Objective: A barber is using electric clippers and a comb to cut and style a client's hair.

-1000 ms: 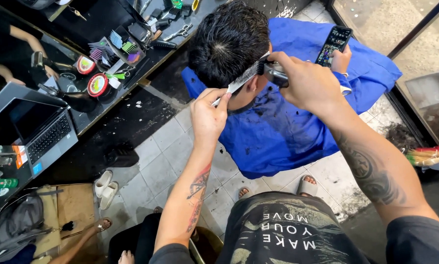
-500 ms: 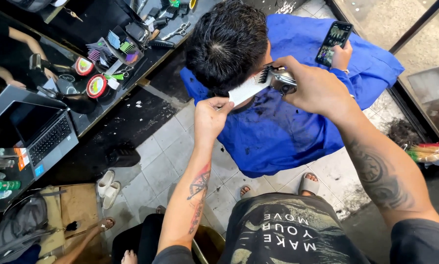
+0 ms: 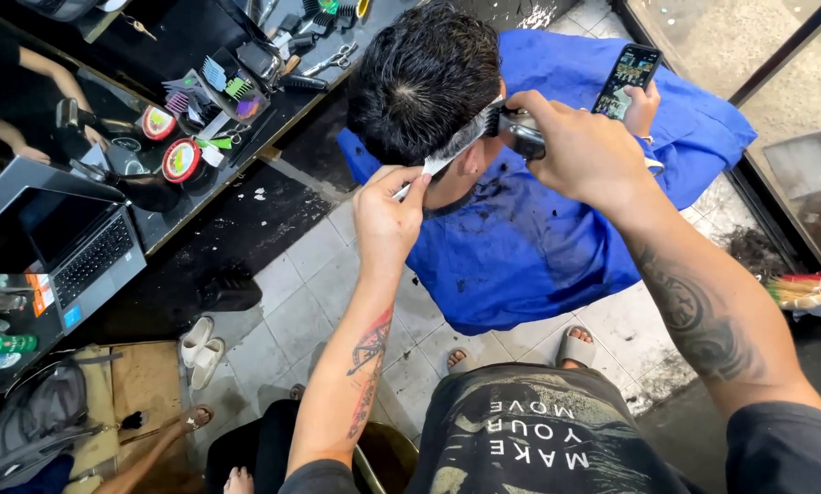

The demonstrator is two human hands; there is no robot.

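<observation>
Right hand [image 3: 583, 151] closed around clipper [image 3: 518, 133], blade at comb teeth. Left hand [image 3: 385, 212] pinches comb [image 3: 456, 146] (white, angled up into the hair) at side of head [image 3: 424, 78]. Since a second ago, comb and clipper climbed slightly higher on that side, so the pass looks underway. Blue cape [image 3: 529, 247] below; sitter holds phone [image 3: 626, 80].
</observation>
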